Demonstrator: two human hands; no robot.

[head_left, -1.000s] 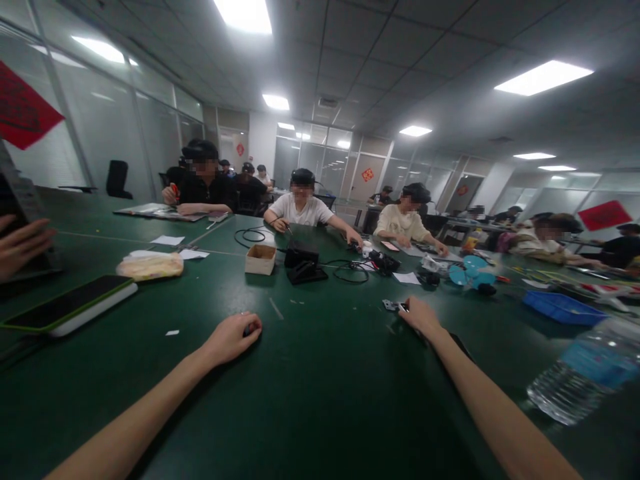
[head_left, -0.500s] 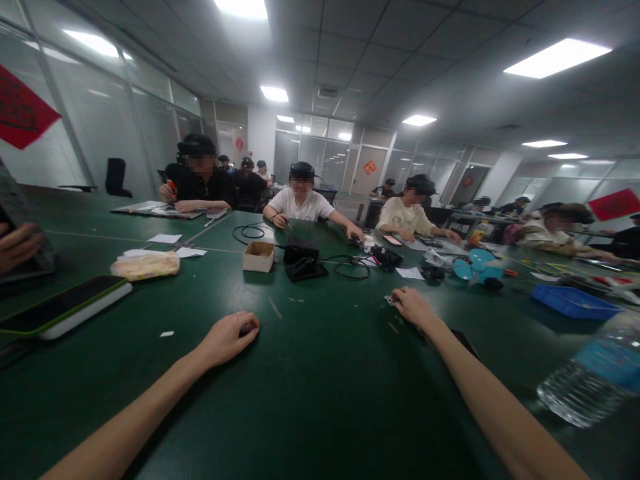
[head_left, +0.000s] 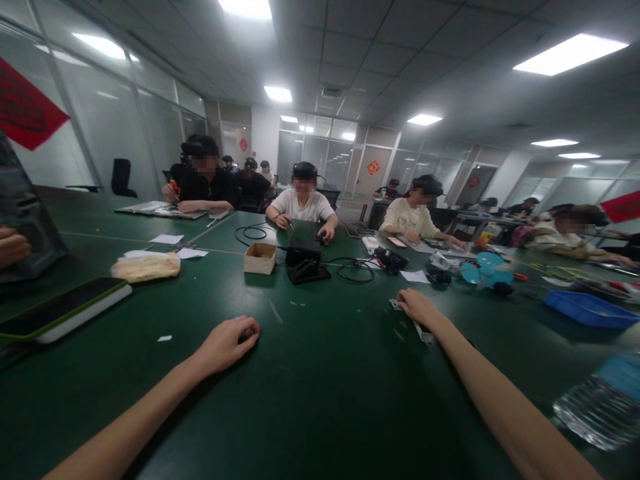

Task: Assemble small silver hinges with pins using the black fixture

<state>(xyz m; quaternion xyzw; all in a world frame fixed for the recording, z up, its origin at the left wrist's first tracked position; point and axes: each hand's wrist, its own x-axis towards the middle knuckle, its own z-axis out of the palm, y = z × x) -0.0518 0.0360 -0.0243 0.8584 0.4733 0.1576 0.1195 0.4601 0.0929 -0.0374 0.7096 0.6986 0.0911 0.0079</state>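
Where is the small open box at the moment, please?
In the head view, the open box sits left of centre on the green table, just left of the black device and beyond the left hand.

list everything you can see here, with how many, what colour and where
table: 1, green, foreground
phone: 1, black with green edge, left
wrapped package: 1, pale yellow, left
paper pieces: several, white, scattered
open box: 1, beige, centre
device: 1, black, right of box
cables: several, black, around device
bladed item: 1, light blue, right
tray: 1, blue, right
bottle: 1, clear, blue label, far right
people: several, mixed clothing, beyond table
ceiling lights: several, white, overhead
wall signs: several, red, walls and doors
small item: 1, dark, left hand's grip
flat pieces: count unclear, silvery, by right hand
left hand: 1, left of centre
right hand: 1, right of centre
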